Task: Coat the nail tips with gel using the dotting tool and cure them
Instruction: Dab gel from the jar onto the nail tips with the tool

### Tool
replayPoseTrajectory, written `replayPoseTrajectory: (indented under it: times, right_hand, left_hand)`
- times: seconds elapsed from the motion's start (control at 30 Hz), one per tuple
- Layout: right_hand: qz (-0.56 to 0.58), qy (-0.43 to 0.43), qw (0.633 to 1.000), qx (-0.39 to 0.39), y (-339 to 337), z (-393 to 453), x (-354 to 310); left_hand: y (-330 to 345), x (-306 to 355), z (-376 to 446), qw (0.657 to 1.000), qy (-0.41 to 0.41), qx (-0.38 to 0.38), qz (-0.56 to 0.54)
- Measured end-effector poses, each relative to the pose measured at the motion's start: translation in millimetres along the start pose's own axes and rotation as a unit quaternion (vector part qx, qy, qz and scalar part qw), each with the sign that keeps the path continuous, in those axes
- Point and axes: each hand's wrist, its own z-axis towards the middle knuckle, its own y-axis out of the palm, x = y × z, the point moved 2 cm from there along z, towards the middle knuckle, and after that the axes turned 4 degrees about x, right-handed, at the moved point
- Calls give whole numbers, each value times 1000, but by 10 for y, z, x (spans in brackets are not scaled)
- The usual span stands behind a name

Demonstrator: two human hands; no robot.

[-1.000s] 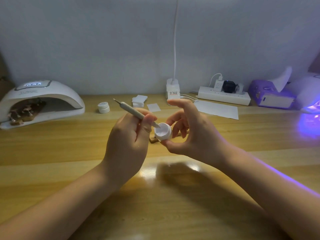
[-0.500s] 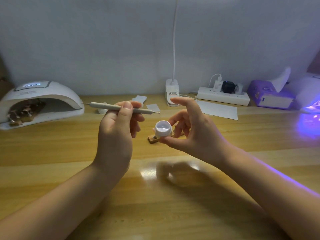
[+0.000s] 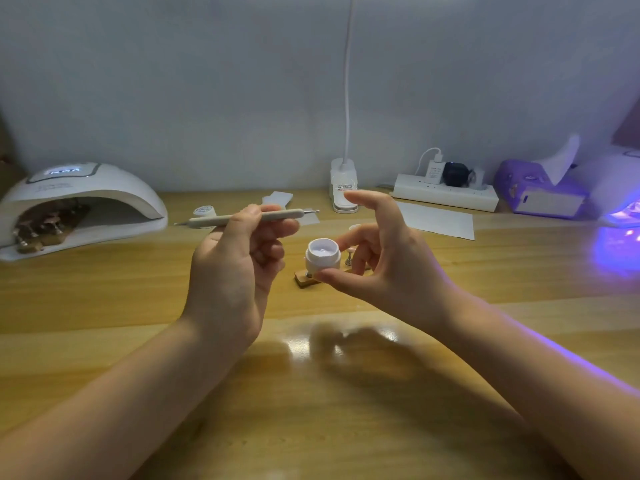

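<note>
Lifted from gel jar (image 3: 322,255), dotting tool (image 3: 242,217) sits in left hand (image 3: 235,268).

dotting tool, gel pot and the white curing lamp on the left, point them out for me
dotting tool (image 3: 239,218), head view, on the grey handle just left of the fingers.
gel pot (image 3: 322,259), head view, on its white side wall.
white curing lamp (image 3: 104,188), head view, on the domed top shell.

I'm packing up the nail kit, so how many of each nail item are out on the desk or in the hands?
Curing lamps: 2
Gel pots: 2
Dotting tools: 1
Wooden nail-tip stands: 2
Total: 7
</note>
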Motion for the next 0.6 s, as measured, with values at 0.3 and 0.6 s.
replayPoseTrajectory:
  times: [0.3, 0.6]
  right_hand:
    - [-14, -15, 1000, 0, 7, -1, 15]
    - [54, 134, 981, 128, -328, 114, 342]
  left_hand:
    - [-33, -57, 50, 993, -98, 57, -13]
    - [-51, -84, 66, 992, -122, 19, -20]
